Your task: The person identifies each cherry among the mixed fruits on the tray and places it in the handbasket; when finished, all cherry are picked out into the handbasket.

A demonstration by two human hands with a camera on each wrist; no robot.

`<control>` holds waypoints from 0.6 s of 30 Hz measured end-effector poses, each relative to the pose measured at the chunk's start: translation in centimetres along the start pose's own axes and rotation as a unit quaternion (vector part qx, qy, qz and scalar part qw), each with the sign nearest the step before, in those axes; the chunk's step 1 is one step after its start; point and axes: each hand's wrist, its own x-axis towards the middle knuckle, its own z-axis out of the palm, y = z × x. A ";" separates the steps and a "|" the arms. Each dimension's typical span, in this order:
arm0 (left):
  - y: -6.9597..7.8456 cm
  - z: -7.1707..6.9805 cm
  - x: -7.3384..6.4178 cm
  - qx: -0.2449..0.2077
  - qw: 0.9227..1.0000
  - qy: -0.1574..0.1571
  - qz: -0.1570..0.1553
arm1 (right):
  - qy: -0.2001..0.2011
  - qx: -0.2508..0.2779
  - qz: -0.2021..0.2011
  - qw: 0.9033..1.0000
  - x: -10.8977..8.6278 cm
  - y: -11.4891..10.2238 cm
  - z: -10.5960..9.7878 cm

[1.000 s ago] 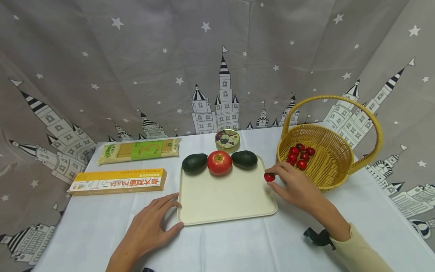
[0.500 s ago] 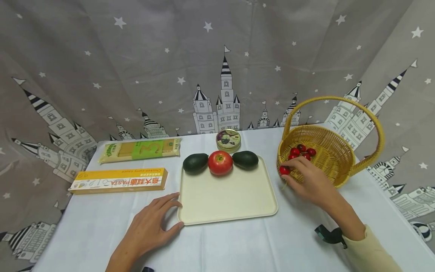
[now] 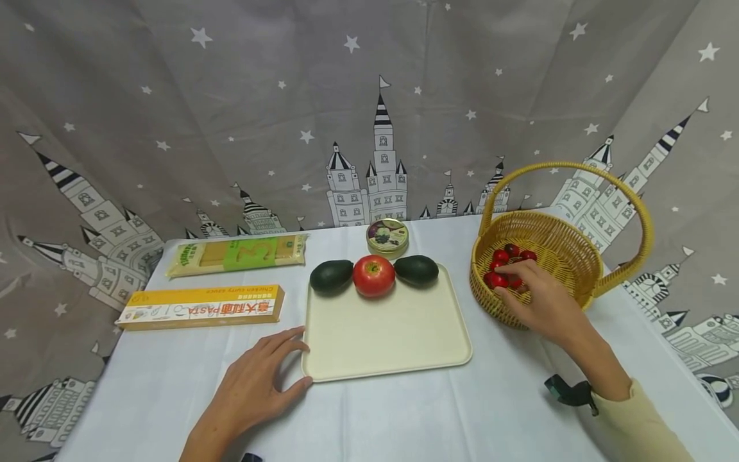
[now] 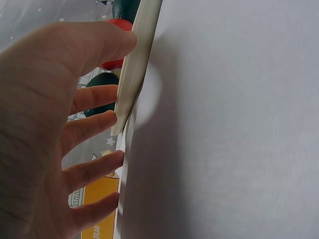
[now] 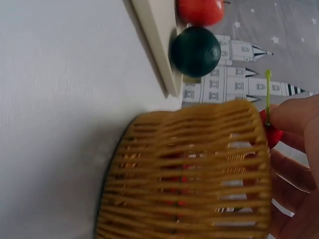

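My right hand is over the near left side of a yellow wicker basket. Between its thumb and fingers it pinches a red cherry whose green stem points up in the right wrist view. Several other cherries lie inside the basket. At the cream tray's near left corner, my left hand rests with spread, relaxed fingers, its thumb and some fingertips touching the edge. A red apple-like fruit sits between two dark green avocado-like fruits, left and right, along the tray's far edge.
Left of the tray lie a yellow and white pasta box and a green-labelled pack of noodles. A round tin stands behind the tray. The basket's tall handle arches over it. A castle-print curtain hangs behind.
My right hand has carried the cherry rightward from the tray's right edge to over the basket. My left hand, the tray and the fruit on it have stayed in place.
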 end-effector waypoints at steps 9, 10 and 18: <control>0.0 0.0 0.0 -0.001 1.000 -0.001 -0.003 | -0.008 -0.017 0.004 1.000 0.2 1.7 0.0; 0.1 0.0 0.0 -0.001 1.000 -0.001 -0.003 | -0.012 -0.018 0.005 1.000 0.3 1.8 -0.1; 0.0 0.0 -0.1 -0.001 1.000 -0.001 -0.005 | -0.076 -0.017 0.046 0.996 1.0 2.4 -0.4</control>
